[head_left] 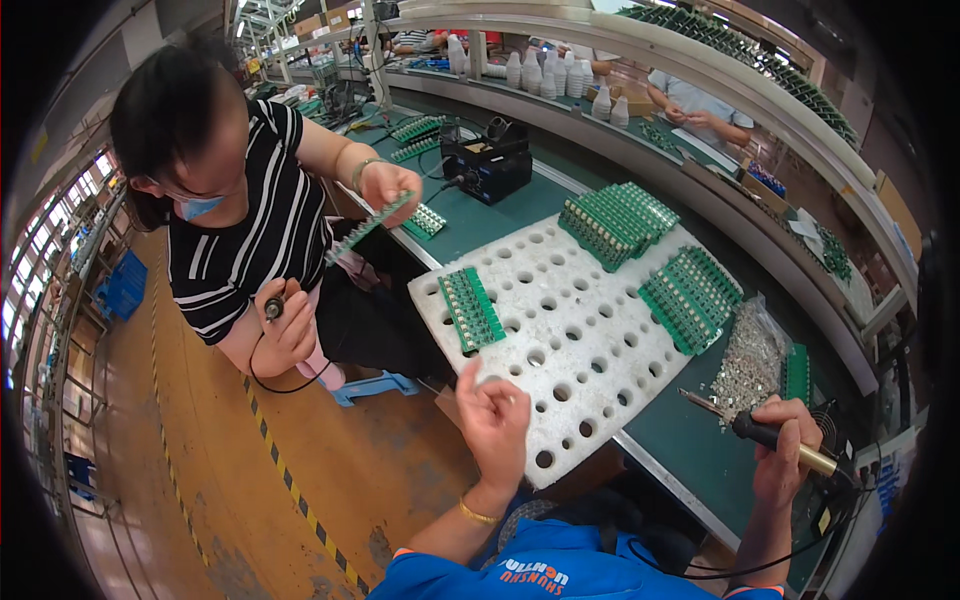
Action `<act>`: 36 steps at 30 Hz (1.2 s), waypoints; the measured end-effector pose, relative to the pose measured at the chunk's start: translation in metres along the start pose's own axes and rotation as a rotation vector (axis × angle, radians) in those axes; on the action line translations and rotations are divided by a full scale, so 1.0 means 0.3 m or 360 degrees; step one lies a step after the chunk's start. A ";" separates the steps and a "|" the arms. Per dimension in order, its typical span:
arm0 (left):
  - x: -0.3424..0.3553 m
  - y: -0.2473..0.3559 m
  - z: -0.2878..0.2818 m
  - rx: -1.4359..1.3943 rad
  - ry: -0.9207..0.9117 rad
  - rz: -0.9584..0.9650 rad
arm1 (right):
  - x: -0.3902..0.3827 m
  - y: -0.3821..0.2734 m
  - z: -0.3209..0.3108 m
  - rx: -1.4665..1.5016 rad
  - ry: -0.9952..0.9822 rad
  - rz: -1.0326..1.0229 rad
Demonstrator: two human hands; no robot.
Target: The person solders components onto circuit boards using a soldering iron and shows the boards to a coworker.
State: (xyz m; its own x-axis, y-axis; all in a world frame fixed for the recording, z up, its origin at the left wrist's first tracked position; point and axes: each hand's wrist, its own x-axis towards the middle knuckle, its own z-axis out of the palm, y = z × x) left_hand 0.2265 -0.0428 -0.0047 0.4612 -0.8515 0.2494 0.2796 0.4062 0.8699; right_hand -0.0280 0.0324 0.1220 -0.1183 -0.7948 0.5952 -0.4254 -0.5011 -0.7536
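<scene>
My left hand (495, 420) is over the near left edge of a white foam board (560, 345) full of round holes. Its fingers are apart and partly curled, and no object shows in them. Just beyond it, a green circuit board panel (471, 308) with rows of small pale parts lies on the foam. In my right hand (785, 450) is a soldering iron (765, 430), gripped by its dark handle, its tip pointing left. Close to that tip, a clear plastic bag (758, 340) spills a heap of tiny pale components (745, 365) onto the green bench.
Stacked circuit boards (618, 222) and another batch (690, 298) occupy the foam's far and right parts. A seated co-worker (250, 200) at left holds a circuit board strip (370, 228) and a dark-handled tool (274, 307). A black soldering station (487, 160) stands beyond; a metal shelf rail (700, 55) runs overhead.
</scene>
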 end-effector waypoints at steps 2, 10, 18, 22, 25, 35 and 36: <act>-0.077 -0.004 -0.030 0.0071 -0.0095 0.0016 | -0.004 0.000 0.003 0.0025 -0.0009 -0.0001; -0.205 -0.009 -0.092 0.0362 -0.0557 0.0147 | -0.022 0.005 0.000 -0.0020 -0.0043 -0.0023; -0.218 -0.022 -0.099 0.0255 -0.0588 0.0073 | -0.035 -0.008 0.003 -0.0019 0.0012 -0.0013; -0.215 -0.022 -0.095 0.0243 -0.0572 0.0025 | -0.034 -0.006 0.006 -0.0026 0.0052 0.0003; -0.220 -0.028 -0.098 0.0251 -0.0564 -0.0002 | -0.034 -0.006 0.004 0.0001 -0.0006 0.0006; -0.217 -0.022 -0.095 0.0237 -0.0564 -0.0029 | -0.033 0.000 0.007 0.0019 -0.0027 -0.0021; -0.218 -0.024 -0.095 0.0229 -0.0562 -0.0038 | -0.033 -0.002 0.011 0.0034 0.0017 -0.0008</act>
State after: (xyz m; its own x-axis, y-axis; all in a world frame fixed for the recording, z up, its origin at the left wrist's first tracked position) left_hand 0.2183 0.0194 -0.0395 0.1303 -0.9322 0.3377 0.1540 0.3555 0.9219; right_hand -0.0235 0.0395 0.1156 -0.1261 -0.7887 0.6017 -0.4069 -0.5121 -0.7564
